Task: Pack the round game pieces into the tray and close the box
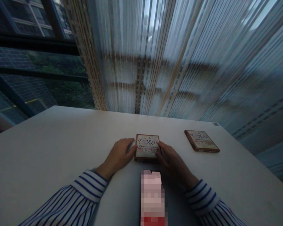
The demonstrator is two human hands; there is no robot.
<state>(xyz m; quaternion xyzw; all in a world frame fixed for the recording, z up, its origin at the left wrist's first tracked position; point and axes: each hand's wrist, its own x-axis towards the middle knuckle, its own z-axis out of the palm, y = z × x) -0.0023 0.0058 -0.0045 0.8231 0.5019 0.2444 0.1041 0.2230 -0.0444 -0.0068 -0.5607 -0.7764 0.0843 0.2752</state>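
Note:
A flat square box [147,146] with a brown edge and the words "Chinese chess" on its lid lies on the white table [85,131]. My left hand [120,155] rests against its left side, with fingers and thumb at the edge. On the opposite side my right hand [171,158] touches the right edge, its thumb near the lower corner. The box sits held between both hands. A second, similar box [202,140] lies apart on the right, turned at an angle.
A phone [152,197] with a blurred-out screen lies in front of the middle box, between my forearms. Behind the table hangs a string curtain [143,78], with a dark window frame [37,45] at the left.

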